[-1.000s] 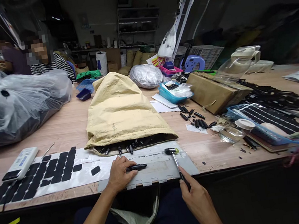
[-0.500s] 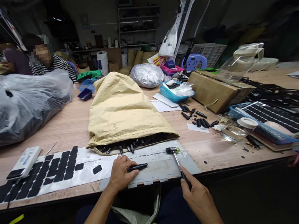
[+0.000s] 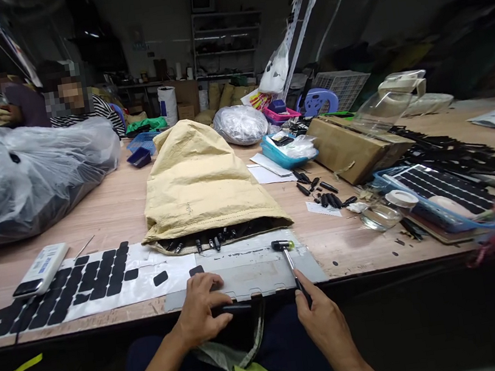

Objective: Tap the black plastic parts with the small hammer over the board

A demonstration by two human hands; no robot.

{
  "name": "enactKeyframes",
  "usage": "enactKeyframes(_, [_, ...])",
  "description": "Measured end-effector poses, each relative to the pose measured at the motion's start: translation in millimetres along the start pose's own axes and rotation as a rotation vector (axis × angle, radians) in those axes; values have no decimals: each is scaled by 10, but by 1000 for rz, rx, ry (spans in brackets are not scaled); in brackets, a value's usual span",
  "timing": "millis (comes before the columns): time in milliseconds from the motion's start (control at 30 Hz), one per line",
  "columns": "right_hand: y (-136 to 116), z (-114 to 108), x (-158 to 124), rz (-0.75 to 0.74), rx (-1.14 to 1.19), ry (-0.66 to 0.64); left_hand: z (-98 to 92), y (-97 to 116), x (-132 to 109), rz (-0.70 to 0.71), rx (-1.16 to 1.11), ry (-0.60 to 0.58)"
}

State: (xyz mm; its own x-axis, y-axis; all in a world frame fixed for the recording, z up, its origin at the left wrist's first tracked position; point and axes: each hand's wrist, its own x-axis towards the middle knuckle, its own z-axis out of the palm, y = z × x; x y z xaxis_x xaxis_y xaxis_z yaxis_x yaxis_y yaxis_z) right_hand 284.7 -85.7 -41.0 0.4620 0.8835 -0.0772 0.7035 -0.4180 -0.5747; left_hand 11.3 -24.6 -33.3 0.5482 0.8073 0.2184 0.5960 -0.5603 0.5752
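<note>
The left hand [image 3: 199, 312] sits at the near edge of the tabletop [image 3: 113, 210], its grip pinching a short black rod [image 3: 236, 308] between thumb and fingers. The rod lies roughly level, pointing right, just below the front lip of a grey metal plate [image 3: 260, 273]. The right hand [image 3: 325, 322] has its grip wrapped round the dark handle of a small hammer [image 3: 289, 260], whose shaft slants up and away over the plate. The hammer's head, black with a yellow-green face, is at the far right part of the plate; whether it touches the plate I cannot tell. Behind the plate a tan sack [image 3: 203, 179] lies with its mouth toward the person, and more black rods [image 3: 216, 239] show in that opening. Left of the plate is a white sheet [image 3: 150, 282] carrying rows of black pads [image 3: 86, 282], and a white remote [image 3: 41, 270] lies at the sheet's far left end. A big clear plastic bag [image 3: 20, 174] fills the left side of the tabletop. To the right are loose black pieces [image 3: 325, 196], a cardboard box [image 3: 346, 150], a blue tray [image 3: 284, 157] and a dark panel [image 3: 441, 189]. Two other people [image 3: 74, 102] sit at the far left end.
</note>
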Motion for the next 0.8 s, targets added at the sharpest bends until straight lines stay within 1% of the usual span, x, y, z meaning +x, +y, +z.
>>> enactKeyframes(100, [1,7,-3,-2,5,2,124,36,-229,36,84,32])
enactKeyframes(167, [2,11,-6,-4,-1,8,203,61,-329,49,148,54])
enactKeyframes(267, [6,14,-11,-16,-11,21,261,116,-373,40,191,70])
enactKeyframes(333, [9,15,-15,-25,-12,23,238,149,-320,8,166,87])
enactKeyframes(400, [11,17,-16,-31,-15,24,168,149,-188,-55,125,162])
enactKeyframes(467, [12,20,-16,-32,-19,28,65,99,18,-170,94,290])
enactKeyframes(533, [11,21,-15,-27,-23,24,-50,6,273,-346,84,403])
enactKeyframes(567, [9,20,-14,-23,-21,20,-106,-49,404,-454,92,425])
enactKeyframes(600, [8,18,-13,-21,-18,15,-156,-104,530,-566,118,432])
enactKeyframes(667, [4,12,-14,-20,-9,11,-233,-198,744,-719,171,386])
enactKeyframes(733, [0,5,-18,-18,-3,8,-274,-260,884,-811,211,329])
enactKeyframes(800, [-3,0,-23,-10,-4,3,-287,-286,940,-855,227,292])
